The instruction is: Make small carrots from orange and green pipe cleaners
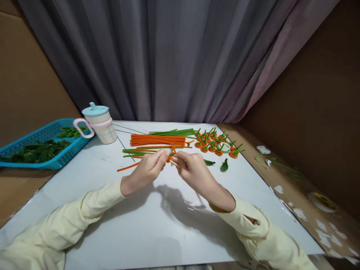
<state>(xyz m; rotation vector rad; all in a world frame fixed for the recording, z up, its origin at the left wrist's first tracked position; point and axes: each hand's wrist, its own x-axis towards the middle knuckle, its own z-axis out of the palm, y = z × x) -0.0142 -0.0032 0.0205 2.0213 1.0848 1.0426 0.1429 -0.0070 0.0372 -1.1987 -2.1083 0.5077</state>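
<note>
Over the middle of the white table, my left hand (152, 164) is closed, pinching an orange pipe cleaner (173, 147) whose ends stick up above the fingertips. Close beside it, my right hand (194, 170) is closed around a pale wooden stick (174, 163). Orange pipe cleaner (169, 159) sits at the stick's end between the two hands, partly hidden by fingers. Just behind lie a bundle of orange pipe cleaners (157, 140), a row of green pipe cleaners (174, 132) and several loose ones. Small orange pieces with green stems (204, 149) are grouped to the right.
A blue basket (53, 164) with green pieces stands at left, next to a lidded cup (104, 131). A tape roll (224, 147) lies among the orange pieces; a green piece (224, 165) is nearer. Paper scraps (300, 214) and a white case (263, 150) lie right of the table (146, 232).
</note>
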